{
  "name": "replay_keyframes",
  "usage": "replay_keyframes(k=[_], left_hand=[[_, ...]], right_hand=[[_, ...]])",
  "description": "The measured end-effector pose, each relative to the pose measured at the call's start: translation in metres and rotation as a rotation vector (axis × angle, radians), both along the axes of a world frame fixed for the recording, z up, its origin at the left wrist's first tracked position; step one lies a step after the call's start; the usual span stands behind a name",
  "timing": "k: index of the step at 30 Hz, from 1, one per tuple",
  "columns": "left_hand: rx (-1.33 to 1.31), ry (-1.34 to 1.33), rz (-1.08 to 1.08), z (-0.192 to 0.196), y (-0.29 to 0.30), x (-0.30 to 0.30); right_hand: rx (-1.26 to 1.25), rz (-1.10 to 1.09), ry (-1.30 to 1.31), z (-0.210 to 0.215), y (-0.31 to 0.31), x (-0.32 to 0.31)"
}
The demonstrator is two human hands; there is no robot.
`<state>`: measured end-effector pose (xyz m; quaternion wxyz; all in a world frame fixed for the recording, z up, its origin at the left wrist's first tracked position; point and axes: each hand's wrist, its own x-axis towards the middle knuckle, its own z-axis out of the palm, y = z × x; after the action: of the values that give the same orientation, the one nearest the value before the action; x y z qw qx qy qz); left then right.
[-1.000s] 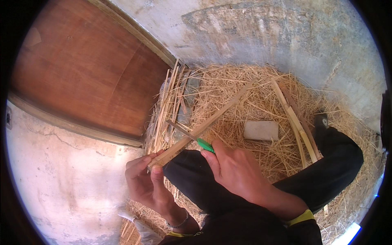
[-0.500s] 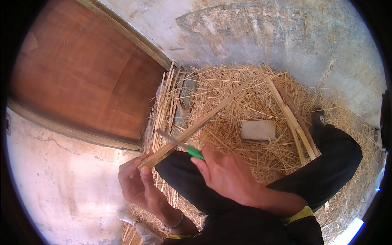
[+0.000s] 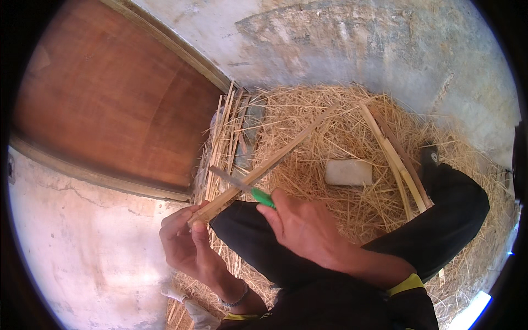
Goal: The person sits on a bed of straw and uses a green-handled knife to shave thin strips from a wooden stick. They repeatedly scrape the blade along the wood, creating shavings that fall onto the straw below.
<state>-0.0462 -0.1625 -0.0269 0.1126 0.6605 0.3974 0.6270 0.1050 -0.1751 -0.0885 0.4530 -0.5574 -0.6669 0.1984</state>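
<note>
My left hand (image 3: 190, 242) pinches the near end of a long bamboo strip (image 3: 275, 158) between thumb and fingers. The strip slants away from me to the upper right, its far end over the straw. My right hand (image 3: 308, 225) is closed round the green handle of a knife (image 3: 263, 197). Its grey blade lies across the strip a little beyond my left hand, pointing to the upper left. My bent legs in dark trousers (image 3: 253, 236) are below the strip and the right hand.
Straw shavings (image 3: 308, 132) cover the floor. A pale rectangular block (image 3: 348, 172) lies on them. Split bamboo pieces (image 3: 393, 157) lean beside my right leg. Thin strips (image 3: 225, 137) are piled by the brown door (image 3: 121, 99). A stained wall (image 3: 374, 49) rises at the back.
The knife and my right hand have shifted slightly, with the blade a little farther up the strip. My left hand keeps its grip in nearly the same place.
</note>
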Motion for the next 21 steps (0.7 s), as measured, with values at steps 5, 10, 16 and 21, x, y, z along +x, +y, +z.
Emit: replay_keyframes(k=[5, 10, 16, 21], left_hand=[[-0.026, 0.002, 0.024, -0.003, 0.003, 0.000], [-0.039, -0.007, 0.029, -0.003, 0.002, -0.003], [-0.039, -0.048, 0.049, -0.002, 0.000, -0.006], [-0.035, -0.078, 0.037, -0.001, 0.006, 0.001]], right_hand=[[0.004, -0.014, -0.067, -0.004, 0.007, 0.003], [0.035, -0.106, -0.065, -0.025, 0.018, 0.002], [-0.061, -0.044, -0.104, -0.008, 0.007, 0.004], [-0.021, -0.059, -0.017, -0.014, 0.008, 0.003]])
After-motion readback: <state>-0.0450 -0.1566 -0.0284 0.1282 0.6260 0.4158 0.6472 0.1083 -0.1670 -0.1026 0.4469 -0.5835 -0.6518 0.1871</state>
